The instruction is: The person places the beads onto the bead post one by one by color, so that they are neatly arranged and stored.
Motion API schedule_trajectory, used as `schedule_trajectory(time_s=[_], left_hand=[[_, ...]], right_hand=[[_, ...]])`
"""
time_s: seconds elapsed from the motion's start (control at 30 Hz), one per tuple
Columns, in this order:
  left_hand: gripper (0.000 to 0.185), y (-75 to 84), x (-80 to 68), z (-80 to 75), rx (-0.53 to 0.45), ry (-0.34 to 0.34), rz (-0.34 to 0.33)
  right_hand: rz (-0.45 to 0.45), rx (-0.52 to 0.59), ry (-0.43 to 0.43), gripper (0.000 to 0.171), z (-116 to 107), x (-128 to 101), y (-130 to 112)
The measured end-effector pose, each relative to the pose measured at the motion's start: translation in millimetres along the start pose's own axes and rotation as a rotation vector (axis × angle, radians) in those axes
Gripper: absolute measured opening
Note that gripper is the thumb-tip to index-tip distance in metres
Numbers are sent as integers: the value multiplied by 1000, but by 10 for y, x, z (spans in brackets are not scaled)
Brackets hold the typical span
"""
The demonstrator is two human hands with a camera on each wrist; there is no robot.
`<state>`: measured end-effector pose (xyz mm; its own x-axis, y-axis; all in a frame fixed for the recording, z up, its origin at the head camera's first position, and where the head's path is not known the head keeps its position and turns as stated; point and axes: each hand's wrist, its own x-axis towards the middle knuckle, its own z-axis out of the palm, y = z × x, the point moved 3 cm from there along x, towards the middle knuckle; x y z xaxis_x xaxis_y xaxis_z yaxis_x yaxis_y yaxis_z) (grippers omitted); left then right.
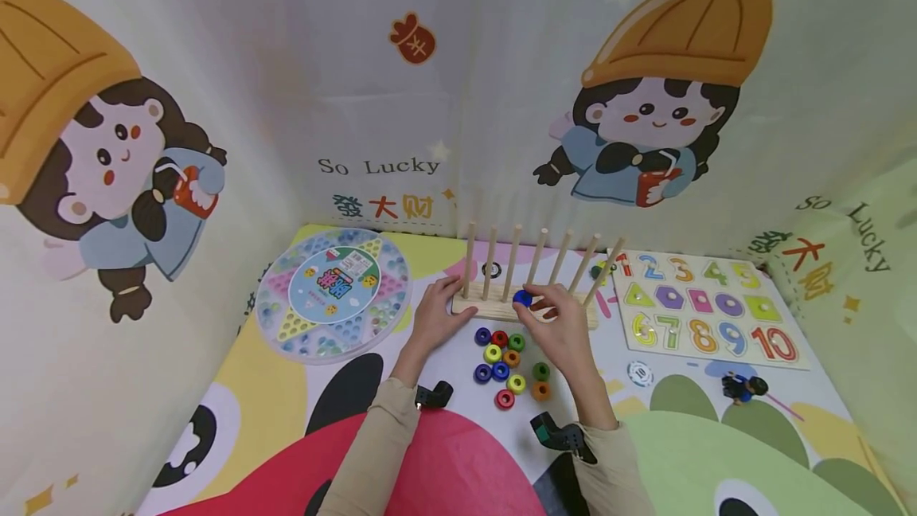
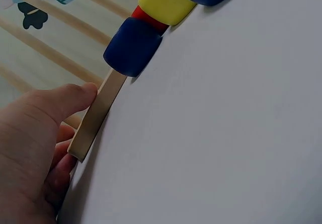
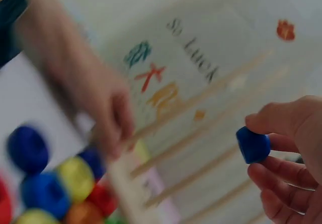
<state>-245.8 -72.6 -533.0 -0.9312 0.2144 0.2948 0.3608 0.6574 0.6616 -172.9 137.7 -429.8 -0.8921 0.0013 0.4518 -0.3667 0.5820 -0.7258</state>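
A wooden rack (image 1: 494,308) with several upright pegs stands at the back of the table. My left hand (image 1: 434,317) grips its left end; in the left wrist view the thumb (image 2: 75,99) lies on the near side of the base and the fingers are behind it. Between thumb and fingertips my right hand (image 1: 562,325) pinches a blue bead (image 3: 253,145), held in front of the middle pegs. Several beads in blue, red, yellow, green and orange lie loose in front of the rack, such as a red bead (image 1: 505,399) nearest me.
A round game board (image 1: 286,333) with marbles lies left of the rack. On the right are a number puzzle board (image 1: 680,301), a white chip (image 1: 640,373) and a small dark figure (image 1: 743,387). A printed cloth (image 1: 501,142) hangs close behind the rack.
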Motion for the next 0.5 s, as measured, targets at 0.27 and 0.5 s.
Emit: schedule_trajectory(time_s=[0.27, 0.5], left_hand=[[63, -14, -21, -13, 25, -9, -2], [60, 8, -6, -10, 37, 4, 15]], right_hand=[[-180, 86, 114, 30, -4, 473, -607], [-202, 68, 114, 28, 91, 801, -892]])
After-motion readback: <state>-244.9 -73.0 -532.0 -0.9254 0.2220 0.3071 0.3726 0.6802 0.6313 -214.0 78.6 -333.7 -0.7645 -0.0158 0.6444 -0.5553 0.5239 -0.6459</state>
